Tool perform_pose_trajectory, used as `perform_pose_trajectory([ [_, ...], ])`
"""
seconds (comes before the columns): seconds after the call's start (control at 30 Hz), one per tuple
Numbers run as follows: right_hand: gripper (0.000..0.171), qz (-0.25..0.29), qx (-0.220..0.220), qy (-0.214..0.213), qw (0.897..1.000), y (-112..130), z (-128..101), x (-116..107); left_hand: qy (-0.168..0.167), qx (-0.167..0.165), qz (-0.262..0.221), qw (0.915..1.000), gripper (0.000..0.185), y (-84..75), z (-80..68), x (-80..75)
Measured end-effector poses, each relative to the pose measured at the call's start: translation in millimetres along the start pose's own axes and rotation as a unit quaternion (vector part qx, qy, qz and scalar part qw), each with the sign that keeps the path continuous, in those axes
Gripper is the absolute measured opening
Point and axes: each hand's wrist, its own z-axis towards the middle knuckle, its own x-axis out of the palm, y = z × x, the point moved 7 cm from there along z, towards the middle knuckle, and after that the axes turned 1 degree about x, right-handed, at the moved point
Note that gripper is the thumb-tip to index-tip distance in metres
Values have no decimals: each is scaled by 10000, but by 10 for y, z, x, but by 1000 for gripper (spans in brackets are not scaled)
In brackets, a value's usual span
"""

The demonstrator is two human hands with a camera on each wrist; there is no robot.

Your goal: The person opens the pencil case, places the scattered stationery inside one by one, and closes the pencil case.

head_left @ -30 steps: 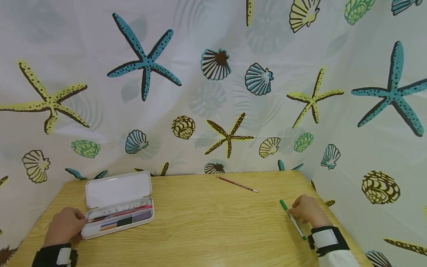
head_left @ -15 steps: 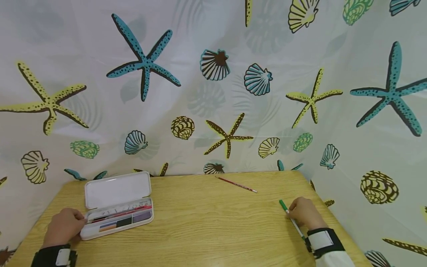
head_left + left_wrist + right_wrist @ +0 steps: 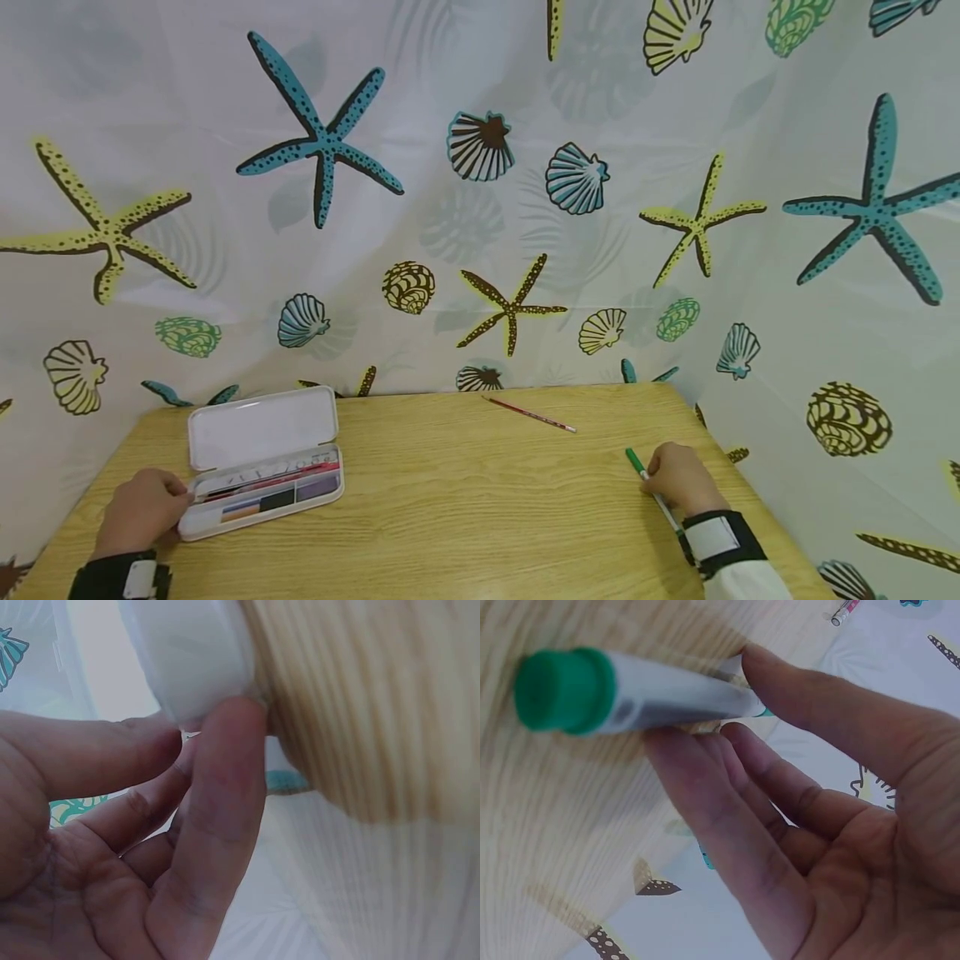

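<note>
At the table's left side my left hand (image 3: 142, 508) pinches the near left corner of a white pencil case (image 3: 258, 508) between thumb and fingers. The case lies with its lid (image 3: 262, 425) raised; a red pencil and several coloured blocks show inside. In the left wrist view the thumb (image 3: 112, 754) and a finger touch the case's rounded white end (image 3: 195, 660). On the right, my right hand (image 3: 682, 479) pinches a marker (image 3: 663, 510) with a green cap. The right wrist view shows this marker (image 3: 675, 690) between thumb and fingers, close to the tabletop.
A red pencil (image 3: 528, 414) with a pale end lies near the back edge of the wooden table (image 3: 465, 500). Behind and to the right hangs white cloth (image 3: 420, 208) printed with starfish and shells.
My right hand has shifted slightly left against the marker, and its wristband now covers more of the marker's near end. The left hand and pencil case stay in place.
</note>
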Motion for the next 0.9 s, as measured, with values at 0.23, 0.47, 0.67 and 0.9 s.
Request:
perform_pose_trajectory([
  [0.23, 21, -79, -91, 7, 9999, 2, 13, 19, -36, -33, -43, 10000, 26, 2, -26, 2],
  [0.47, 19, -9, -127, -53, 9999, 3, -2, 9, -34, -18, -27, 10000, 27, 4, -30, 4],
  [0.67, 21, 20, -150, -30, 9999, 23, 5, -2, -87, -28, -35, 10000, 27, -3, -24, -2],
  [0.9, 21, -127, -276, -77, 9995, 64, 4, -14, -119, 62, -11, 9999, 27, -2, -1, -4],
])
